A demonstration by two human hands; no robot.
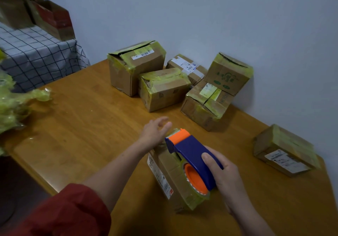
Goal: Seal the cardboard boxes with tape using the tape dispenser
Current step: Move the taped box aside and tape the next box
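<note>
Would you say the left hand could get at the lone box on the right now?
Probably not easily: the right hand, gripping the tape dispenser, lies between the left hand and the lone box.

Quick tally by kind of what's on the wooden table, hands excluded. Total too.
Cardboard boxes: 7
Tape dispenser: 1, gripped by the right hand on the nearest box
Heap of crumpled yellowish tape: 1, at the left edge
Total: 9
</note>
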